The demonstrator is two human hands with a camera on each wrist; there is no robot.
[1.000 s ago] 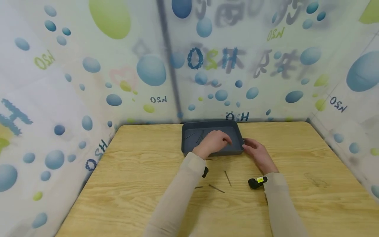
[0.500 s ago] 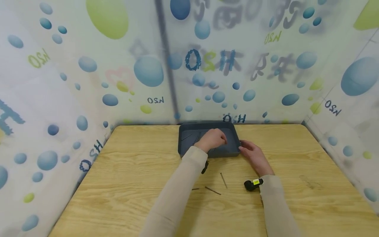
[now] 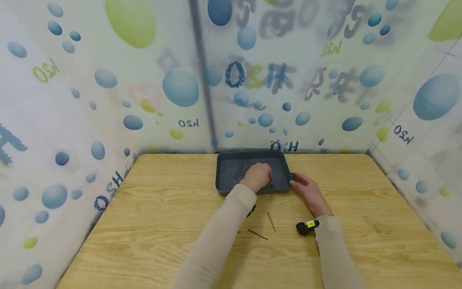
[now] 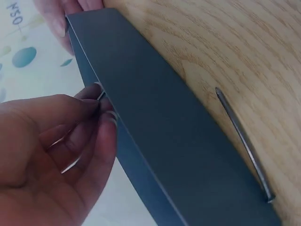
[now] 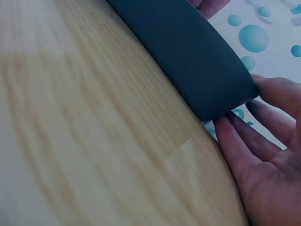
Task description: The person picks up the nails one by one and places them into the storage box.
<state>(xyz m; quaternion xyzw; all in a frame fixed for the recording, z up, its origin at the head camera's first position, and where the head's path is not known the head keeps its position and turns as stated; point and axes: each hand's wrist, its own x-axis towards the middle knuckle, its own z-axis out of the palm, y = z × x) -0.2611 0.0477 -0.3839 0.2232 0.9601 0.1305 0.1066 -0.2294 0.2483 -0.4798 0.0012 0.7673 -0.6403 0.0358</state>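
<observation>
Behind the grey tray (image 3: 283, 185), the backdrop (image 3: 325, 100) reads "OSH" repeatedly.

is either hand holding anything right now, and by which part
The left hand pinches a thin nail near its end, over the dark tray. The right hand holds nothing; its straight fingers rest against the tray's near right corner.

wooden table (image 3: 151, 224) with two loose nails (image 3: 271, 222) (image 3: 258, 234), bubble-printed walls (image 3: 108, 80) around it
</observation>
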